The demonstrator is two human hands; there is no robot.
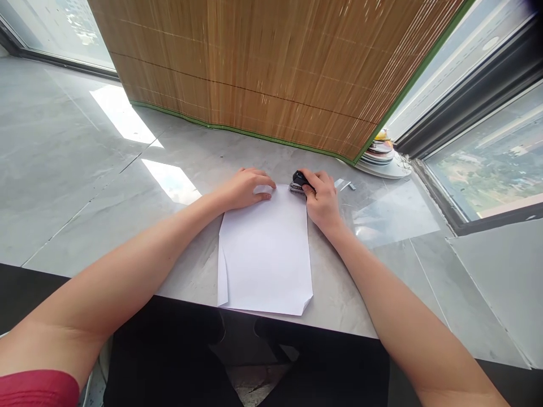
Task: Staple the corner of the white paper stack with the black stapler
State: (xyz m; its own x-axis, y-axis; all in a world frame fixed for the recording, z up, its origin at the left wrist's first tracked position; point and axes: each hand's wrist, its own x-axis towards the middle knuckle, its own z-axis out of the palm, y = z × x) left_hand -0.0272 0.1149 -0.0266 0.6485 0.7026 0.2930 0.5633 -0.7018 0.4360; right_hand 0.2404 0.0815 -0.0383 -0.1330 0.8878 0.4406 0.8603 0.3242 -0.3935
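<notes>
A small stack of white paper sheets lies on the grey marble surface, its near edge overhanging slightly with curled corners. My left hand rests on the far left corner of the paper, fingers curled and pressing down on it. At the far right corner my right hand is closed round a small black stapler, whose metal jaw sits on the paper's corner.
A bamboo blind with green trim hangs behind the paper. A stack of plates stands at the back right by the window frame. Small white scraps lie right of the stapler. The dark front edge runs below.
</notes>
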